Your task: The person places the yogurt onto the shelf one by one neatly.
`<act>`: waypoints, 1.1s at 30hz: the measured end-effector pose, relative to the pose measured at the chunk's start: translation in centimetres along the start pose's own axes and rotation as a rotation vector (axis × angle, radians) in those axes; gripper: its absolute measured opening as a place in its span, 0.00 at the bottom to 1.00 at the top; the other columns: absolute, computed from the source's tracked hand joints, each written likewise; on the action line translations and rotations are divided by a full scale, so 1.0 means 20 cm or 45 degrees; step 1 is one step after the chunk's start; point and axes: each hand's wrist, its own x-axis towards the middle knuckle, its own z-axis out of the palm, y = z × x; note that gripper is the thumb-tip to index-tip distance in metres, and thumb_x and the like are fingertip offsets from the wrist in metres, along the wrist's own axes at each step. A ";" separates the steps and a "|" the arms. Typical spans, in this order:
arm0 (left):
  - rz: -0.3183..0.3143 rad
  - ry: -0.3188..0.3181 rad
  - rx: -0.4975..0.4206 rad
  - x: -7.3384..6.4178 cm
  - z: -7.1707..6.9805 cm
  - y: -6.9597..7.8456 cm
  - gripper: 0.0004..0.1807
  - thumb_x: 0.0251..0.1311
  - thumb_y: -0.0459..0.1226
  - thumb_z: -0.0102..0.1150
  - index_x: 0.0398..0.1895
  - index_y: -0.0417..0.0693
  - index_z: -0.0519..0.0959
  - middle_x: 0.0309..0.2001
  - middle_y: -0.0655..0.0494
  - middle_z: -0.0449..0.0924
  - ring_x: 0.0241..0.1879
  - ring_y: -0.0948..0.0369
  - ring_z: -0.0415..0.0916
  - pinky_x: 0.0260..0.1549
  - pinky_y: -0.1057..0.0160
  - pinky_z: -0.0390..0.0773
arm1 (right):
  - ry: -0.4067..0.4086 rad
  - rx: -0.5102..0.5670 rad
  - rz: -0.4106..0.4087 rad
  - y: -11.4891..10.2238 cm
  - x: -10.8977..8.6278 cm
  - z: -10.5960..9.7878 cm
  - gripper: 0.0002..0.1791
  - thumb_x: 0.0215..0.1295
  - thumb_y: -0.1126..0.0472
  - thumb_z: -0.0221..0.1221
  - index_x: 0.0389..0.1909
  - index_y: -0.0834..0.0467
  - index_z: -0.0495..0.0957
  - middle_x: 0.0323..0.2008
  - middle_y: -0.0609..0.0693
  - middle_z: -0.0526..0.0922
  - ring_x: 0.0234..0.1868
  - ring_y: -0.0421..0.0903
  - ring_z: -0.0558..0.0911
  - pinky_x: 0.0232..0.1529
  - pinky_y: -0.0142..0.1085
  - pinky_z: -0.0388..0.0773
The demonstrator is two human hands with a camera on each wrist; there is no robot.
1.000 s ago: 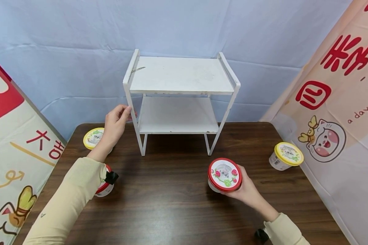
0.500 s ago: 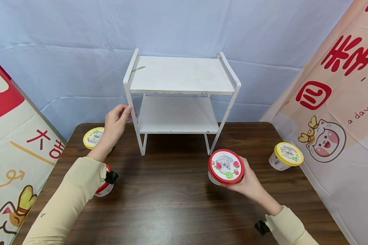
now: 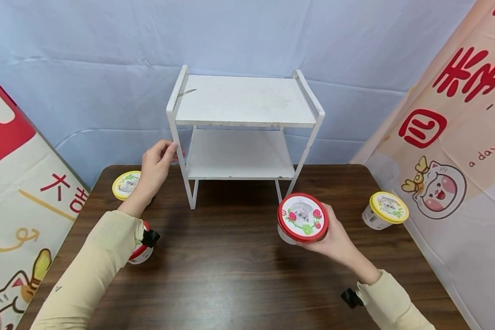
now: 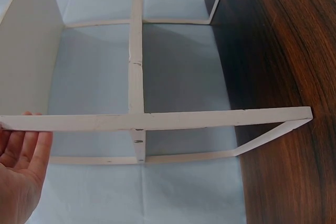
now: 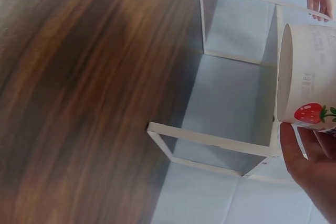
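A white two-tier shelf rack (image 3: 239,153) stands at the back of the table. My left hand (image 3: 156,165) holds its front left post; in the left wrist view the fingers of that hand (image 4: 23,169) lie behind the white bar. To the front right of the rack, my right hand (image 3: 336,240) grips a paper tub with a red lid (image 3: 303,217) and strawberry print, raised above the table. Seen in the right wrist view, the tub (image 5: 310,72) has its white base facing the wood, with the thumb or a fingertip at its edge.
One yellow-lidded tub (image 3: 385,210) sits at the table's right edge, another yellow-lidded tub (image 3: 125,184) at the back left. A second red-lidded tub (image 3: 140,254) is partly hidden under my left sleeve. Pale cloth (image 3: 239,36) hangs behind the brown table (image 3: 231,275).
My right hand has carried the red-lidded tub a little farther toward the rack, and its lid now looks slightly larger. The left hand keeps its place on the post.
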 end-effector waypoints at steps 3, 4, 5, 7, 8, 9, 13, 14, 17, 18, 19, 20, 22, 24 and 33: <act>0.003 0.001 -0.009 0.00 0.00 0.00 0.16 0.67 0.34 0.44 0.37 0.24 0.73 0.38 0.31 0.78 0.30 0.75 0.74 0.38 0.59 0.79 | -0.003 0.016 -0.007 -0.02 0.01 0.00 0.52 0.32 0.67 0.75 0.60 0.62 0.54 0.53 0.55 0.70 0.50 0.33 0.69 0.48 0.22 0.70; 0.004 0.002 -0.011 0.00 0.00 0.00 0.16 0.67 0.34 0.44 0.37 0.24 0.73 0.37 0.31 0.78 0.30 0.74 0.74 0.38 0.59 0.79 | -0.005 0.019 -0.011 -0.02 0.02 0.00 0.52 0.32 0.67 0.75 0.60 0.63 0.54 0.53 0.55 0.70 0.50 0.34 0.69 0.48 0.22 0.70; 0.007 0.003 -0.010 0.00 0.00 0.00 0.16 0.67 0.34 0.44 0.37 0.24 0.73 0.37 0.31 0.78 0.30 0.75 0.74 0.38 0.60 0.79 | -0.008 0.025 -0.014 -0.03 0.03 -0.01 0.52 0.32 0.67 0.75 0.60 0.63 0.54 0.53 0.55 0.69 0.51 0.34 0.69 0.48 0.22 0.70; 0.011 0.004 -0.017 0.00 0.00 0.00 0.16 0.67 0.34 0.44 0.37 0.24 0.73 0.37 0.31 0.78 0.30 0.75 0.74 0.37 0.66 0.80 | -0.005 0.019 -0.023 -0.04 0.04 -0.01 0.52 0.32 0.67 0.75 0.60 0.63 0.54 0.53 0.55 0.69 0.51 0.34 0.68 0.48 0.22 0.70; 0.013 0.005 -0.015 0.00 0.00 0.00 0.15 0.67 0.34 0.44 0.37 0.24 0.73 0.37 0.31 0.78 0.30 0.75 0.74 0.36 0.69 0.79 | -0.004 0.014 -0.028 -0.05 0.04 -0.01 0.53 0.32 0.67 0.75 0.60 0.63 0.54 0.53 0.55 0.69 0.51 0.34 0.68 0.48 0.23 0.69; 0.015 0.006 -0.011 0.00 0.00 0.00 0.15 0.67 0.34 0.44 0.37 0.24 0.73 0.37 0.32 0.78 0.29 0.75 0.74 0.35 0.72 0.79 | -0.006 0.009 -0.031 -0.06 0.05 -0.01 0.53 0.32 0.67 0.75 0.60 0.63 0.54 0.53 0.55 0.69 0.51 0.34 0.68 0.48 0.23 0.69; 0.018 0.009 -0.007 0.00 0.00 0.00 0.15 0.67 0.34 0.44 0.37 0.24 0.73 0.36 0.32 0.78 0.29 0.76 0.73 0.32 0.80 0.75 | -0.012 -0.008 -0.050 -0.10 0.08 -0.02 0.53 0.31 0.67 0.75 0.60 0.63 0.54 0.53 0.55 0.70 0.51 0.35 0.69 0.48 0.24 0.70; 0.017 0.009 -0.003 0.00 0.00 0.00 0.15 0.67 0.34 0.44 0.37 0.24 0.73 0.36 0.32 0.78 0.29 0.76 0.73 0.32 0.80 0.75 | -0.015 -0.016 -0.052 -0.11 0.09 -0.02 0.53 0.32 0.67 0.75 0.60 0.63 0.54 0.53 0.54 0.70 0.51 0.35 0.69 0.48 0.24 0.71; 0.018 0.010 0.004 0.00 0.00 0.00 0.15 0.67 0.34 0.44 0.38 0.24 0.73 0.36 0.32 0.78 0.29 0.75 0.73 0.32 0.80 0.75 | -0.024 -0.032 -0.062 -0.13 0.12 -0.03 0.52 0.33 0.66 0.75 0.60 0.63 0.54 0.53 0.54 0.70 0.51 0.37 0.69 0.47 0.25 0.72; 0.016 0.008 0.000 0.00 0.00 0.00 0.15 0.67 0.34 0.45 0.38 0.24 0.73 0.36 0.32 0.78 0.29 0.74 0.74 0.32 0.80 0.75 | -0.027 -0.036 -0.063 -0.14 0.12 -0.03 0.52 0.33 0.66 0.75 0.60 0.63 0.54 0.53 0.54 0.69 0.51 0.37 0.69 0.47 0.26 0.72; 0.017 0.007 0.001 0.00 0.00 0.00 0.15 0.67 0.34 0.45 0.38 0.24 0.73 0.36 0.32 0.78 0.29 0.74 0.74 0.32 0.80 0.75 | -0.031 -0.040 -0.062 -0.15 0.13 -0.03 0.52 0.34 0.65 0.75 0.60 0.63 0.54 0.53 0.53 0.69 0.51 0.37 0.69 0.47 0.26 0.72; 0.017 0.006 0.003 0.00 0.00 0.00 0.15 0.67 0.34 0.45 0.38 0.24 0.73 0.36 0.32 0.78 0.29 0.74 0.74 0.32 0.80 0.75 | -0.035 -0.039 -0.064 -0.16 0.14 -0.04 0.51 0.34 0.65 0.74 0.61 0.62 0.54 0.53 0.53 0.69 0.51 0.37 0.68 0.47 0.26 0.73; 0.018 0.004 -0.004 0.00 0.00 0.00 0.15 0.67 0.34 0.44 0.38 0.24 0.73 0.36 0.32 0.78 0.29 0.74 0.74 0.32 0.80 0.75 | -0.041 -0.032 -0.077 -0.17 0.16 -0.05 0.51 0.35 0.65 0.74 0.61 0.62 0.54 0.53 0.53 0.69 0.51 0.38 0.68 0.46 0.26 0.73; 0.020 0.006 -0.003 0.00 0.00 0.00 0.15 0.67 0.34 0.44 0.38 0.24 0.73 0.36 0.32 0.78 0.29 0.74 0.74 0.32 0.80 0.75 | -0.043 -0.031 -0.088 -0.19 0.18 -0.05 0.51 0.35 0.66 0.74 0.61 0.62 0.54 0.53 0.53 0.70 0.50 0.37 0.69 0.46 0.26 0.73; 0.015 0.006 0.005 0.00 0.00 0.00 0.15 0.67 0.34 0.45 0.38 0.24 0.73 0.36 0.32 0.78 0.29 0.74 0.74 0.32 0.80 0.75 | -0.040 -0.014 -0.118 -0.27 0.25 -0.07 0.51 0.35 0.67 0.74 0.62 0.61 0.54 0.55 0.53 0.69 0.52 0.40 0.68 0.47 0.26 0.72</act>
